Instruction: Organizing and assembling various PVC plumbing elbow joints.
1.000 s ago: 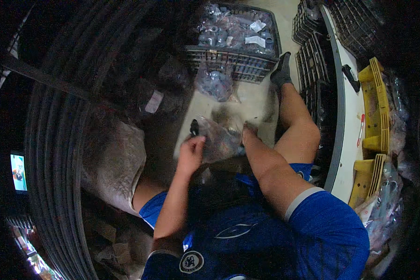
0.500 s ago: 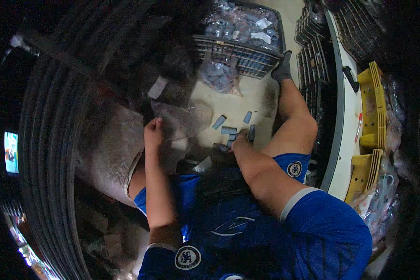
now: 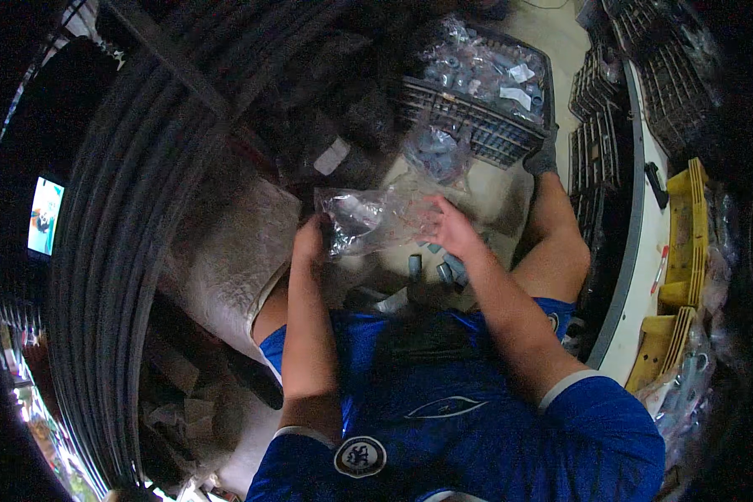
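A clear plastic bag (image 3: 358, 222) stretches between my two hands above the floor. My left hand (image 3: 310, 241) is closed on its left end. At the bag's right end is my right hand (image 3: 455, 229), its fingers spread apart at or inside the plastic; I cannot make out anything held in them. Just below that hand, several short grey tube pieces (image 3: 416, 267) lie on the light floor. Beyond the hands sits a filled clear bag (image 3: 437, 154) of grey pieces, in front of a black crate (image 3: 475, 125) holding more bagged pieces.
Long dark ribbed lengths (image 3: 100, 284) run along my left. A whitish plastic sack (image 3: 226, 243) lies by my left leg. To the right are stacked black crates (image 3: 592, 155), a white ledge with a red pen (image 3: 661, 266), and yellow bins (image 3: 686, 230). A lit screen (image 3: 46, 216) shows far left.
My right hand has risen from the grey tube pieces to the bag's right end, and its fingers have spread. The bag is now stretched wider. The whole view has shifted.
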The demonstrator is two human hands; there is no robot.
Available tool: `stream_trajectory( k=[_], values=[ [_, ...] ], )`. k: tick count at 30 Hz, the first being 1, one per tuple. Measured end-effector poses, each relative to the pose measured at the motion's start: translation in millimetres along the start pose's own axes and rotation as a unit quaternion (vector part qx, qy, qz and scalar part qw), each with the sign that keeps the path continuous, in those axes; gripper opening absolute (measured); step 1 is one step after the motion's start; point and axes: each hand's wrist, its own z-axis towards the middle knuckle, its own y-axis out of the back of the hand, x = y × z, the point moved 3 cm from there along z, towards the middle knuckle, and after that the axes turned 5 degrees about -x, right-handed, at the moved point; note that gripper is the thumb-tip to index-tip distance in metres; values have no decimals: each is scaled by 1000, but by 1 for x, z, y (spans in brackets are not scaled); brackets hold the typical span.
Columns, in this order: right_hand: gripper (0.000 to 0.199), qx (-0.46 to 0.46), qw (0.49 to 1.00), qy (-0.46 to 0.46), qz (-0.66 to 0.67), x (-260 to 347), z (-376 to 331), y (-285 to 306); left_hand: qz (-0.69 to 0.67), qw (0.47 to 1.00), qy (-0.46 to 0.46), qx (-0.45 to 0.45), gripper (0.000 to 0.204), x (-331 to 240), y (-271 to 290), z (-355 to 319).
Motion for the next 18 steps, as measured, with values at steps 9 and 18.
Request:
stream_trajectory(
  k=[9, 18],
  values=[
    [46, 79, 831, 390, -389, 93, -56, 1, 24, 989, -144, 14, 42, 8, -51, 14],
    [25, 235, 778, 347, -467, 122, -151, -55, 281, 879, -366, 124, 37, 32, -36, 33]
  ],
)
